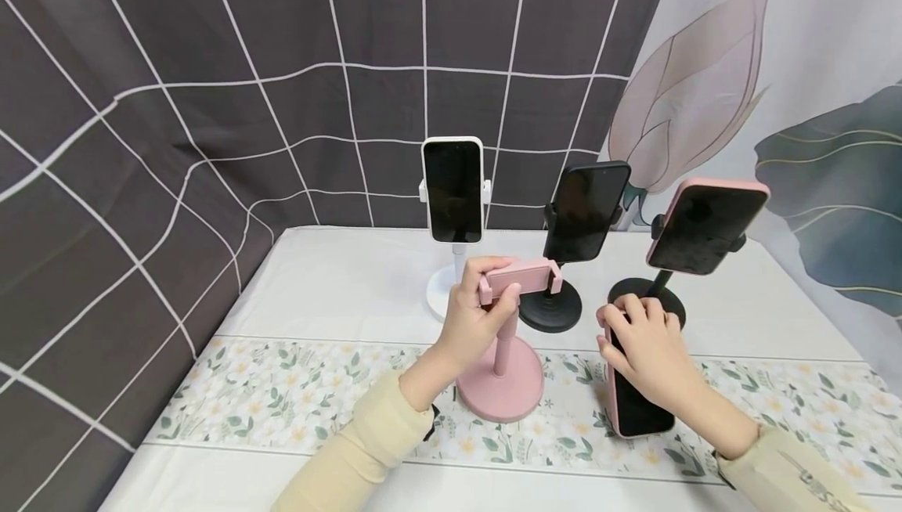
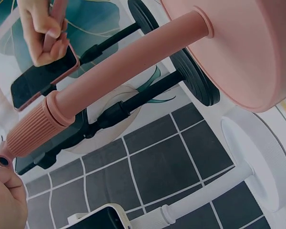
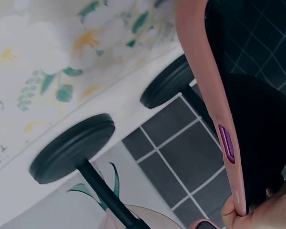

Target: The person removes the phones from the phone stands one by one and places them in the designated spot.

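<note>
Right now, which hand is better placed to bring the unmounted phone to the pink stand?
Likely the right hand: it grips that phone, while the left hand holds the stand by its clamp.

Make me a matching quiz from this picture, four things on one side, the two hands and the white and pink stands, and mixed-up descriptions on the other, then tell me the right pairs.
Column one:
1. Left hand
2. Right hand
3. White stand
4. Pink stand

Column two:
A. Carries a white-framed phone
B. Holds a pink-framed phone
C. Has no phone mounted on it
D. Grips a pink clamp

Right pairs: 1-D, 2-B, 3-A, 4-C.
</note>
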`<move>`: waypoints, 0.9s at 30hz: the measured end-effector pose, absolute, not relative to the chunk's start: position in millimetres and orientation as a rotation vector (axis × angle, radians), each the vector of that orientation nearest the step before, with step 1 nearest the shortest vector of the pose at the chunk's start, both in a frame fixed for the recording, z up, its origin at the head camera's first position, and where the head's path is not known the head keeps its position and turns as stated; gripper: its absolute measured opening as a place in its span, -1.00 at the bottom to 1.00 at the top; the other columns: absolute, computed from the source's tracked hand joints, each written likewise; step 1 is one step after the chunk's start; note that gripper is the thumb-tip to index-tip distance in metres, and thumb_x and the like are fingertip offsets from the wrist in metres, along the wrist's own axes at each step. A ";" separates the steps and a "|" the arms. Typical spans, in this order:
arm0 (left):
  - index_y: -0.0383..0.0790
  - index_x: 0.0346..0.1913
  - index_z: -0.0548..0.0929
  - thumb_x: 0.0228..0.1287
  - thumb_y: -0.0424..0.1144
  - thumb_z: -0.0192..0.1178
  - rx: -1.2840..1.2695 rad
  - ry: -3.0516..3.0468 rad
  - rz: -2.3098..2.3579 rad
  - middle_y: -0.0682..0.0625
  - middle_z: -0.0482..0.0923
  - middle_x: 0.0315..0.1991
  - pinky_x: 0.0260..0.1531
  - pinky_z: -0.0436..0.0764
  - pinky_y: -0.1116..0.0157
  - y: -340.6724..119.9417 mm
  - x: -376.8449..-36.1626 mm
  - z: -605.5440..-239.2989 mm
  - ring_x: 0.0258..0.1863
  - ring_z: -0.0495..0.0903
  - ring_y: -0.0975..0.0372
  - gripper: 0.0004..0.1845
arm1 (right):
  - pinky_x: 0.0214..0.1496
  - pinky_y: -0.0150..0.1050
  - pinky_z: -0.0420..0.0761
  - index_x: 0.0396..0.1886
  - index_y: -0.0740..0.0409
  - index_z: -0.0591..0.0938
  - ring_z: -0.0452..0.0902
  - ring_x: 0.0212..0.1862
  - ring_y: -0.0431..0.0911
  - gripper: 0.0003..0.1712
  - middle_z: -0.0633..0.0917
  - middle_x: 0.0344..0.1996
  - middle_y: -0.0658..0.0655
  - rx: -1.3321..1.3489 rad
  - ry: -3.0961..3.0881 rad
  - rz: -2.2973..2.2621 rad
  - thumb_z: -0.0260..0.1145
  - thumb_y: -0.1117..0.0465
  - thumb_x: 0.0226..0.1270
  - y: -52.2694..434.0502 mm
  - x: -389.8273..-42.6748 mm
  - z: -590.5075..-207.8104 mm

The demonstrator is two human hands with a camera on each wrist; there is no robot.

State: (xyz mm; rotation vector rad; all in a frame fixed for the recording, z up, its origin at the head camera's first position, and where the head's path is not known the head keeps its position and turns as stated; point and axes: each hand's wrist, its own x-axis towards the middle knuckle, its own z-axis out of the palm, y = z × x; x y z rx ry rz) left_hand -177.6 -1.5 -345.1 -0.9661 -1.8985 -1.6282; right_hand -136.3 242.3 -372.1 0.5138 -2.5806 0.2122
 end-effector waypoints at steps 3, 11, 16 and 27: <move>-0.27 0.01 0.30 0.20 -0.50 0.12 -0.966 -1.898 -1.601 -0.31 0.60 -0.04 -0.38 0.64 0.37 -1.4 -178.6 -346.6 -0.37 0.64 0.00 -0.65 | -0.32 0.08 0.30 -0.25 0.04 0.47 0.31 -0.15 0.18 -0.77 0.45 -0.22 0.15 0.511 -2.611 0.188 0.27 0.22 0.08 243.4 -134.3 -378.0; -0.28 0.00 0.30 0.19 -0.49 0.14 -0.983 -1.892 -1.567 -0.32 0.59 -0.04 -0.36 0.65 0.37 -2.4 -179.8 -347.1 -0.35 0.65 -0.01 -0.65 | -0.34 0.08 0.32 -0.27 0.00 0.47 0.32 -0.18 0.15 -0.78 0.44 -0.25 0.12 0.490 -2.669 0.134 0.30 0.18 0.09 246.1 -131.6 -390.7; -0.27 0.01 0.31 0.18 -0.50 0.14 -0.985 -1.895 -1.560 -0.31 0.60 -0.04 -0.36 0.64 0.37 -2.4 -179.8 -345.9 -0.34 0.66 0.00 -0.64 | -0.33 0.10 0.32 -0.25 0.00 0.48 0.33 -0.16 0.15 -0.78 0.45 -0.23 0.12 0.467 -2.722 0.144 0.30 0.18 0.12 249.1 -130.7 -394.4; -0.27 0.01 0.30 0.18 -0.49 0.14 -0.987 -1.899 -1.532 -0.30 0.61 -0.04 -0.35 0.65 0.39 -3.2 -179.9 -347.4 -0.34 0.67 0.01 -0.63 | -0.29 0.10 0.33 -0.10 0.15 0.41 0.32 -0.13 0.21 -0.54 0.43 -0.21 0.23 0.434 -2.702 0.291 0.40 0.20 0.02 252.5 -140.8 -405.2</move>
